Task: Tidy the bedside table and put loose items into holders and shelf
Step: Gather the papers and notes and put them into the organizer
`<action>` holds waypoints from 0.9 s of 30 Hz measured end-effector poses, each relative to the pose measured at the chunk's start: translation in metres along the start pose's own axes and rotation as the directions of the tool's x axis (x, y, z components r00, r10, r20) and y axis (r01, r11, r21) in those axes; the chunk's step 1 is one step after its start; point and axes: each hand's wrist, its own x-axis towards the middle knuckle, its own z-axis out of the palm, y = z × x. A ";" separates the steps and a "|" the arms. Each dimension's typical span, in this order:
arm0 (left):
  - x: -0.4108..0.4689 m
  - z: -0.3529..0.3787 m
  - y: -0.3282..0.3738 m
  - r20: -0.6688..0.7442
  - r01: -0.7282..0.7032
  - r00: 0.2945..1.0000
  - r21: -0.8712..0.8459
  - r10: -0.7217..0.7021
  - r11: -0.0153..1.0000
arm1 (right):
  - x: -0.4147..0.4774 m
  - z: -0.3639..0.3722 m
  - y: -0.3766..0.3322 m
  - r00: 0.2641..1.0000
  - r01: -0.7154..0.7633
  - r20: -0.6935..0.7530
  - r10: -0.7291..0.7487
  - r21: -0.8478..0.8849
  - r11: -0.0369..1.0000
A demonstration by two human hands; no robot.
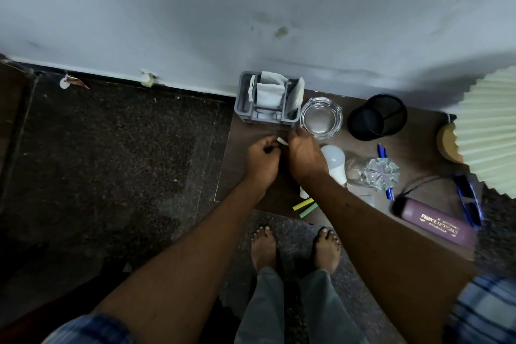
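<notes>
- Spectacle case (438, 222), maroon, gold lettering: lies flat at the near right of the bench (243, 176), with blue-framed glasses (469, 201) just beside it; judged loose items not yet put away.
- Highlighters (305, 207), one yellow and one green: lie side by side at the near edge, partly under the right forearm.
- Light bulb (335, 162), white: on its side just right of the right wrist; round, so likely to roll if nudged.
- Faceted clear ornament (379, 172): sits over a blue pen (386, 173) that shows at both ends.
- Left hand (264, 159) and right hand (305, 158): meet over the left part of the bench, backs up. Fingers of both curl inward and pinch a small white piece (282, 141) between the two hands; what it is cannot be told. Held with both hands, probably to fold or steady it before stowing.
- Glass ashtray (321, 117): upright, empty, just beyond the right hand.
- Grey holder (269, 100): at the far left corner against the wall, white papers standing in its compartments; directly beyond the hands, so the likely place for the piece.
- Black mesh cup (377, 117): far side, apparently empty; suited to the pens.
- Pleated lampshade (491, 131): far right.
</notes>
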 end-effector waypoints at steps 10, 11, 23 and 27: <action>-0.029 -0.030 0.041 -0.089 -0.248 0.967 -0.140 0.237 0.959 | -0.017 -0.030 -0.026 0.951 0.191 -0.284 -0.121 0.236 0.953; -0.029 -0.033 0.046 -0.105 -0.257 0.965 -0.166 0.242 0.952 | -0.016 -0.033 -0.030 0.939 0.201 -0.321 -0.123 0.223 0.954; -0.018 -0.046 0.075 -0.130 -0.273 0.960 -0.226 0.249 0.935 | 0.014 -0.065 -0.055 0.895 0.206 -0.438 -0.081 0.247 0.947; -0.015 -0.046 0.068 -0.138 -0.240 0.967 -0.238 0.212 0.941 | 0.021 -0.059 -0.053 0.911 0.170 -0.405 -0.076 0.200 0.965</action>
